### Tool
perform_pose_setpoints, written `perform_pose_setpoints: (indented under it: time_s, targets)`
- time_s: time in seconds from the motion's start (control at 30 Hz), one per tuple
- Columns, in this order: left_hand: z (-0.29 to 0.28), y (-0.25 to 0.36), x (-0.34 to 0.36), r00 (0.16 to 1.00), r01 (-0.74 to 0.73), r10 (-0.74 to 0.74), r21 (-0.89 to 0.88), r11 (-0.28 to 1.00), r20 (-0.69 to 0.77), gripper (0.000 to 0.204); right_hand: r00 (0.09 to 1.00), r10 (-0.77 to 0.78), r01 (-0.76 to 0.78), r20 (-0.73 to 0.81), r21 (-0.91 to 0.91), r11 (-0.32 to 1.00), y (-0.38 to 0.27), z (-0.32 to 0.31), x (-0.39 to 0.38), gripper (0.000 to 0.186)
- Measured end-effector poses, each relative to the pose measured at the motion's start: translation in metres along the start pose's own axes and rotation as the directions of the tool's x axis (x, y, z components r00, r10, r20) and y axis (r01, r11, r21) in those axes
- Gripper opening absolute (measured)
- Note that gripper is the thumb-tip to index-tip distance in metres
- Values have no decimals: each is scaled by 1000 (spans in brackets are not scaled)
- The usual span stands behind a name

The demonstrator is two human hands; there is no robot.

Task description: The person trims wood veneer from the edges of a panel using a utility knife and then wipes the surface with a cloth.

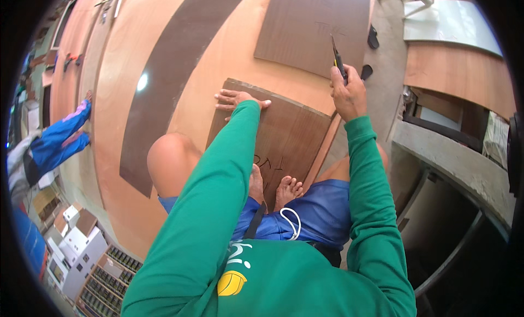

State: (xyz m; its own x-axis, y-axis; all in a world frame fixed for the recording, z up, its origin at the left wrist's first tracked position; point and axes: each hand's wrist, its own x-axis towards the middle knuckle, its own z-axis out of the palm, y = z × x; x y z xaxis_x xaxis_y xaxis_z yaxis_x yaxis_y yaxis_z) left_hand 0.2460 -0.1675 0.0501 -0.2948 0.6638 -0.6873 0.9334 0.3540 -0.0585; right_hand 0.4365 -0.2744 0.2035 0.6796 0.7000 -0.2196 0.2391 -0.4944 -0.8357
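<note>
My left hand (240, 100) presses palm-down, fingers spread, on the top edge of a brown wood-grain board (295, 139) between my knees, which has dark handwritten marks and my bare feet on it. My right hand (347, 96) grips a yellow-and-black utility knife (339, 63), its blade pointing away over a darker brown panel (303, 28) with pencil-like marks. Both boards lie on a large light plywood sheet (199, 60), beside a long dark brown strip (143, 137).
Another person in blue trousers (57, 148) is at the far left. Dark sandals (373, 37) lie on the floor beyond the boards. At right are a wooden panel (453, 69) and a concrete ledge (453, 159). Boxes and a slotted crate (112, 273) stand lower left.
</note>
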Motion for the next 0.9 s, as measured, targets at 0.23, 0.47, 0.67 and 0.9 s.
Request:
perform_pose_setpoints:
  time_s: [0.23, 0.47, 0.67, 0.9]
  targets:
    - [-25, 29, -21, 988, 116, -115, -11, 993, 104, 152, 982, 149, -172, -115, -226, 959, 13, -53, -21, 32]
    - [-18, 10, -11, 998, 64, -64, 0, 998, -8, 152, 919, 324, -122, 223, -620, 775, -22, -31, -38, 29]
    - [-18, 21, -6, 996, 94, -94, 14, 996, -2, 155, 882, 46, 248, 469, -547, 800, 8, 30, -15, 29]
    - [-18, 12, 7, 996, 81, -80, -15, 997, 44, 149, 745, 84, 367, 661, -513, 776, 11, 133, 23, 30]
